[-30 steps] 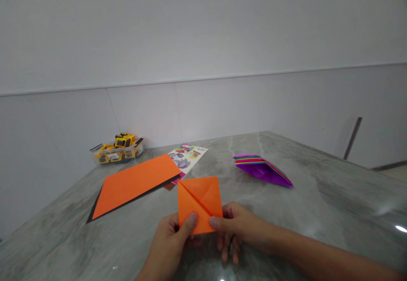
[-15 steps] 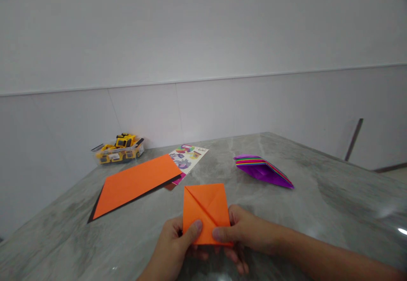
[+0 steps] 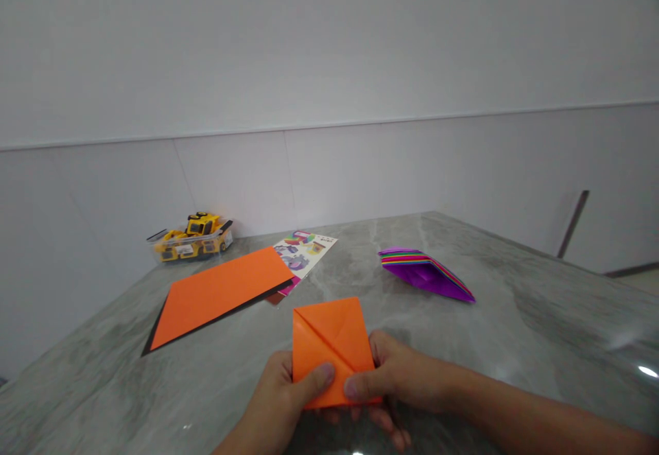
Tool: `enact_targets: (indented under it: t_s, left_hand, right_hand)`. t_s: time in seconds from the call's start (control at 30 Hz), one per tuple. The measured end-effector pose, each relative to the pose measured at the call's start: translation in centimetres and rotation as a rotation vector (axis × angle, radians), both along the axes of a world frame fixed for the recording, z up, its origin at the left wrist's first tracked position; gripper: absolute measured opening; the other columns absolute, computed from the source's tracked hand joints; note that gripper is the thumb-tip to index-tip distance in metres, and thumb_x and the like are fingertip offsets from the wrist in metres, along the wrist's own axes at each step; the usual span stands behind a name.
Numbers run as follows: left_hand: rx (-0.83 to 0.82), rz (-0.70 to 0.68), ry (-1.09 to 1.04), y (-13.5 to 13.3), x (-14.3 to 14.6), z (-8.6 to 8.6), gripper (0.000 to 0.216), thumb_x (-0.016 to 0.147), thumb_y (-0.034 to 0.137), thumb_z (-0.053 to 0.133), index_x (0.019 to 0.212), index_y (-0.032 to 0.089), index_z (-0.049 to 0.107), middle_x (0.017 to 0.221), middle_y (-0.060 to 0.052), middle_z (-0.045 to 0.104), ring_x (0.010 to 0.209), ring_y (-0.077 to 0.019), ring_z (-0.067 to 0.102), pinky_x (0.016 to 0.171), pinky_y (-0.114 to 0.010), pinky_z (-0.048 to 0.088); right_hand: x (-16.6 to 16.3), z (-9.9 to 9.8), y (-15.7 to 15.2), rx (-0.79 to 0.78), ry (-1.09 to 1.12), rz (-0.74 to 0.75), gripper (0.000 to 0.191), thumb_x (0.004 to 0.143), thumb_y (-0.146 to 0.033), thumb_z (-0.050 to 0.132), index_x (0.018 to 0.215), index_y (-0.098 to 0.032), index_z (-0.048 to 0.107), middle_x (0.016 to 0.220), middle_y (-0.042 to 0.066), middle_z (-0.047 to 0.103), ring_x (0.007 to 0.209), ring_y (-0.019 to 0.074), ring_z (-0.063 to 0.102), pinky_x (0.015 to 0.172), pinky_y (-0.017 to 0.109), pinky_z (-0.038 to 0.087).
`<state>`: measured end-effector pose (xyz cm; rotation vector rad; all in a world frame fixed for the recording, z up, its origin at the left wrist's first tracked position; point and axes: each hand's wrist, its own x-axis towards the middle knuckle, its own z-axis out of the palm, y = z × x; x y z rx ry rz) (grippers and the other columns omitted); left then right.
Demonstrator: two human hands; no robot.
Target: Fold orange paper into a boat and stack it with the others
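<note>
I log folded orange paper (image 3: 332,342), lower centre: fingers (image 3: 320,377) of left hand (image 3: 278,410) and right hand (image 3: 404,379) pinch it, thumbs now closer.

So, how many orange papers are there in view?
2. The folded paper is held by the left hand and right hand; the flat sheet lies on the table, further left. More may be hidden under it.

Behind the folded orange paper (image 3: 329,338), most fingers of the left hand (image 3: 278,407) and right hand (image 3: 401,379) are hidden. Beyond it to the left, the orange sheet (image 3: 221,294) covers the near corner of a printed sheet (image 3: 306,248), whose print is too small to read.
</note>
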<state>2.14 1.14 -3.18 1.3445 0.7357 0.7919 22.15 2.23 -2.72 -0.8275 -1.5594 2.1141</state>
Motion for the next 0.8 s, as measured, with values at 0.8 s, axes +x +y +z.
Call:
enact_targets:
  t_s: [0.8]
  left_hand:
    - [-0.219, 0.068, -0.147, -0.5, 0.6, 0.4, 0.047, 0.072, 0.046, 0.074, 0.098, 0.006, 0.074, 0.09, -0.017, 0.073, 0.072, -0.0231, 0.068, 0.06, -0.027, 0.053]
  right_hand:
    - [-0.4, 0.3, 0.0, -0.064, 0.05, -0.055, 0.027, 0.062, -0.032, 0.075, 0.065, -0.011, 0.058, 0.041, -0.008, 0.05, 0.024, 0.0029, 0.036, 0.027, 0.013, 0.04]
